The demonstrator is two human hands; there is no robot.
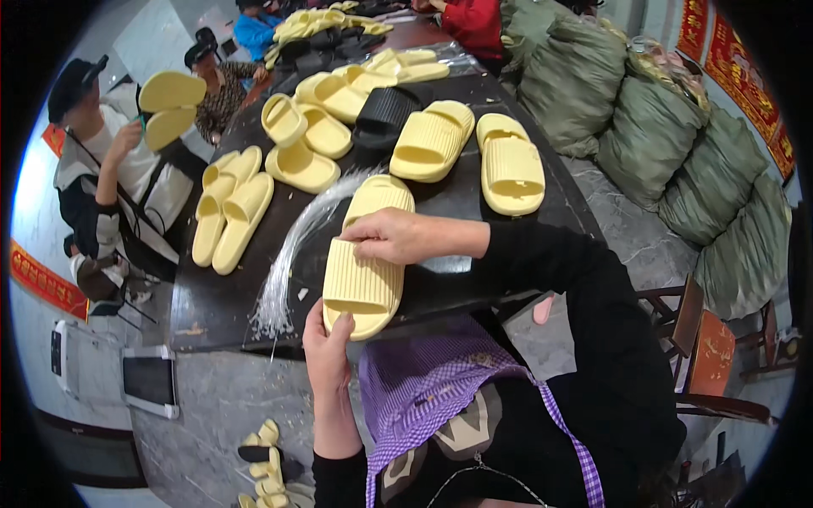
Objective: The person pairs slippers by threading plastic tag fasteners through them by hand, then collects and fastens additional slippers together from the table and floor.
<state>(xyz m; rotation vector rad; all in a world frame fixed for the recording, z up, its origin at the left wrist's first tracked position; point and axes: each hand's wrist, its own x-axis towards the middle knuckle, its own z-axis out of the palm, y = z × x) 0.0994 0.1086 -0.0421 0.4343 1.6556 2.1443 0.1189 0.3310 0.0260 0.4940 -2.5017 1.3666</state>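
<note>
Thumb in at the toe, and what a grip! The left hand (pixel 329 347) pinched the near end of a ribbed yellow slide sandal (pixel 364 279), while the right hand (pixel 398 235) clasped it by the strap's rear edge, some fingertips hidden. The slide was above the table's near edge, toe toward the wearer; whether it touched the surface, or hid a partner underneath, I couldn't tell.

The step in hand looked like steadying and working the strap; the next move, I judged, called for a firm toe hold while the right fingers came clear.

Just beyond, clear plastic strands (pixel 284 279) fanned down to the near edge of the black table (pixel 212 309)! A yellow pair (pixel 229 212) sat by the left edge, another yellow pair (pixel 512 165) by the right, a black slide (pixel 385 118) between, and more yellow crowded toward the far end.

Out in the room, a co-worker (pixel 97 118) off the left edge held up yellow slippers (pixel 174 93)! Bulging green sacks (pixel 576 80) lined the right side, near a wooden chair (pixel 711 360), with loose slippers (pixel 269 483) down on the grey floor (pixel 220 406).
</note>
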